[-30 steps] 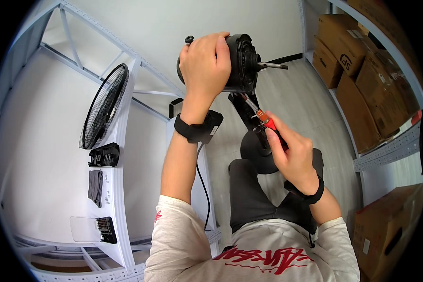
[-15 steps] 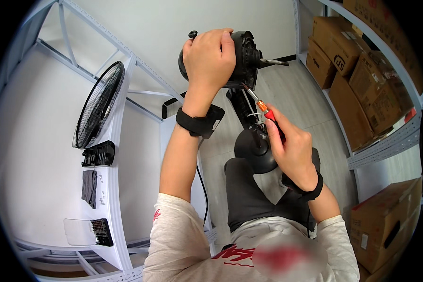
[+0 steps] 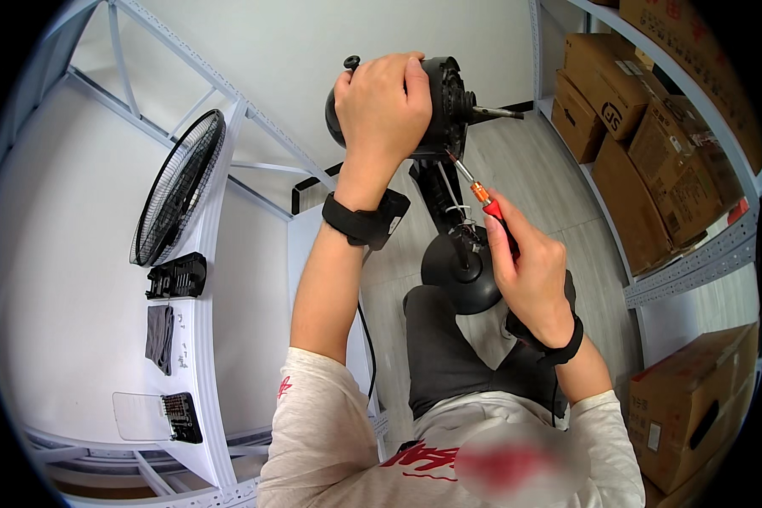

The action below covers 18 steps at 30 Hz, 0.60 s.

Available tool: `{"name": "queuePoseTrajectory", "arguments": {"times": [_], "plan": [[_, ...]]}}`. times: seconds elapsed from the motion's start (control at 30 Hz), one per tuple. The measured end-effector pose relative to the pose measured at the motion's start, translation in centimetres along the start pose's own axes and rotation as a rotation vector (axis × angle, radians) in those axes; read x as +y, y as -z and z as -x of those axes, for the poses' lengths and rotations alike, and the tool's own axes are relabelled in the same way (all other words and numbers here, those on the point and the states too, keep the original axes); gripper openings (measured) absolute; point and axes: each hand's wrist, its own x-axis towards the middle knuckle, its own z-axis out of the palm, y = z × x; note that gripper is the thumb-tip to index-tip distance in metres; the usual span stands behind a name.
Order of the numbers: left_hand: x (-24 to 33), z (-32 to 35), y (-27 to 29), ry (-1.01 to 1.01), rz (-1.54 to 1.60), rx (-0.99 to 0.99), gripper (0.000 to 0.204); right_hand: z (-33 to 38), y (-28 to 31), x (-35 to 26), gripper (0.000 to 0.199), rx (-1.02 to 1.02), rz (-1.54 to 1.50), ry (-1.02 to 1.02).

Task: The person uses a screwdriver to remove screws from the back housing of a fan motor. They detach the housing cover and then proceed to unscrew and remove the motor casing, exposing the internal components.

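Two hands grip: the left hand (image 3: pixel 383 110) the fan motor (image 3: pixel 445 102) atop its stand (image 3: pixel 449 264), the right hand (image 3: pixel 529 264) a screwdriver (image 3: pixel 482 193), tip (image 3: pixel 451 155) at the motor's lower edge; screw-turning seems in hand, calling for a steady tip.

Lt grey s/s tee (image 3: pixel 317 449) w/ red chest print (image 3: pixel 419 459), part blurred; small red mark (image 3: pixel 284 387) on L sleeve. Dk grey trousers (image 3: pixel 444 339). L blk wrist strap (image 3: pixel 345 223) w/ blk box (image 3: pixel 387 212), pale label (image 3: pixel 395 224); R blk wrist strap (image 3: pixel 569 344).

storeroom, cardboard boxes (image 3: pixel 631 199) on shelves (image 3: pixel 694 273)
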Motion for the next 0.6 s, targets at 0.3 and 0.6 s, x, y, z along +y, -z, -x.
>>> {"name": "queuePoseTrajectory", "arguments": {"times": [0.3,0.6], "plan": [[0.08,0.07,0.09,-0.001,0.017,0.014,0.036,0.04,0.24,-0.27,0.027,0.0,-0.006,-0.013],[0.15,-0.02,0.1,0.008,0.017,0.009,0.036,-0.11,0.02,-0.33,0.026,0.011,0.03,0.02]]}}
